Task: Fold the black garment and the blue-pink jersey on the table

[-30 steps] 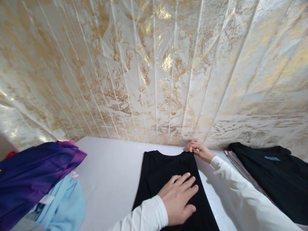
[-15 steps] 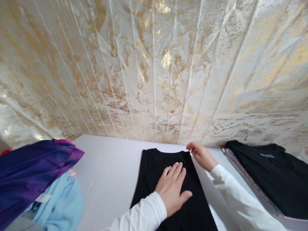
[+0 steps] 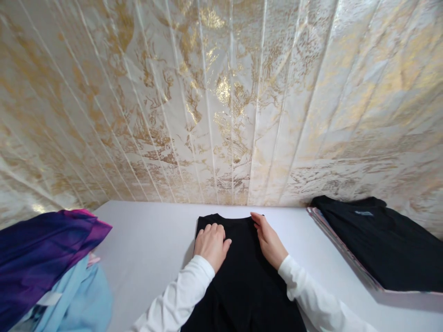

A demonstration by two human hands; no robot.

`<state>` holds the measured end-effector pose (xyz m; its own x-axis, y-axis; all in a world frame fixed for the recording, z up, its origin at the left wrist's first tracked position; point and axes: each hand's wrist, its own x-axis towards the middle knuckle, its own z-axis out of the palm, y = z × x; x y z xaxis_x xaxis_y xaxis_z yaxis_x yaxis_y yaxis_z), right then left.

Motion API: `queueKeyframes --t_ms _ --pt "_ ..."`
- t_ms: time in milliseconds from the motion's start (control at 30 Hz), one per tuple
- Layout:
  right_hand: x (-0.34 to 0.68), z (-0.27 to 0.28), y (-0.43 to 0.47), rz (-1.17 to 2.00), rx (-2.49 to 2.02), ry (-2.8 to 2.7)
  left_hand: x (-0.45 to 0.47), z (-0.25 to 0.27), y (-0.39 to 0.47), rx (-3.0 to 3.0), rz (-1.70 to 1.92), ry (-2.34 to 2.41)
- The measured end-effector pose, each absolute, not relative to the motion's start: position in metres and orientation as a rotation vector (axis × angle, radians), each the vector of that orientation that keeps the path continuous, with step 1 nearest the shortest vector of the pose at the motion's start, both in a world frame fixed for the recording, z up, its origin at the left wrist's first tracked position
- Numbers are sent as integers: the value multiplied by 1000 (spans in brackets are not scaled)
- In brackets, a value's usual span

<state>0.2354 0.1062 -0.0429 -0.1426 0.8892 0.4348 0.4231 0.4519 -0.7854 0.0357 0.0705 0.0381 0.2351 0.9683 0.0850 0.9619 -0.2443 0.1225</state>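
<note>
A black garment (image 3: 238, 276), perhaps a shirt, lies folded lengthwise in front of me, its neckline end pointing away. My left hand (image 3: 210, 245) rests on its upper left part, fingers slightly bent and thumb apart, gripping nothing. Along the upper right edge lies my right hand (image 3: 272, 242), open, with its fingers stretched toward the shoulder corner and touching the cloth. The lower end of the garment runs out of view at the bottom.
The garment lies on a white-covered table (image 3: 148, 258). To the right is a stack of folded clothes (image 3: 387, 249) with a black shirt on top. On the left, a purple garment (image 3: 44, 249) overlies a light blue one (image 3: 86, 295). Behind hangs a gold-patterned curtain (image 3: 214, 101).
My left hand has slid from the garment's middle to its upper left side. My right hand has come down from the corner onto the right edge. The view has shifted slightly.
</note>
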Motion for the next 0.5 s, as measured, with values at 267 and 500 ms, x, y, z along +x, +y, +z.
queueKeyframes --t_ms 267,500 --pt "234 -42 103 490 -1203 -1918 39 41 70 2341 204 1912" --pt "224 -29 96 135 -1537 -2312 28 47 72 2315 67 1906"
